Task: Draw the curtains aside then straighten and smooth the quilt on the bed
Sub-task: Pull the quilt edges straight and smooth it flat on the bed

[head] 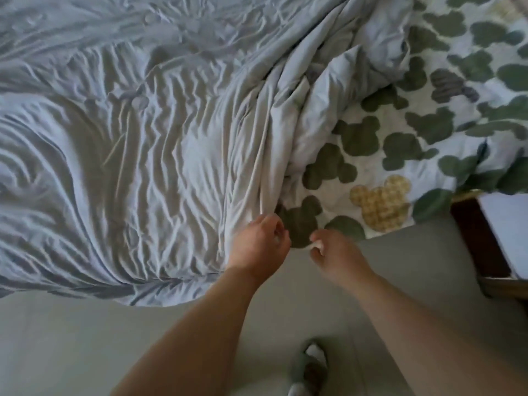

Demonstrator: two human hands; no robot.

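**Head view, looking down at the bedside.** Pale grey-blue, heavily creased fabric quilt [137, 155] covers the bed from centre out to 9 and 11 o'clock. Long ridges run approx. 12-to-6, and the near hem hangs over the bed's side at 7–8 o'clock. The quilt's right edge is bunched into thick folds from 1 o'clock down to centre. This exposes, at 2–4 o'clock, a white printed sheet [428, 110] w/ green mouse-head shapes and one tan waffle-patterned shape.

Left hand [258, 242], just below centre, has its fingers curled round the quilt's bunched lower edge. Right hand [334, 252], just beside it toward 5 o'clock, has curled fingers pinching a thin white edge, apparently of the printed sheet; motion blur leaves this unsure. The hands are near each other, not touching.

**Cut off or unclear:**
- Quilt leaves the frame at 9 and 12 o'clock.
- Printed sheet is cropped at 3 o'clock.
- Dark wooden bedside cabinet [477, 241] w/ pale top, at 4 o'clock, is partly cropped.
- Grey-green slipper [310, 367] on the grey floor [85, 338], at 6 o'clock, is blurred.
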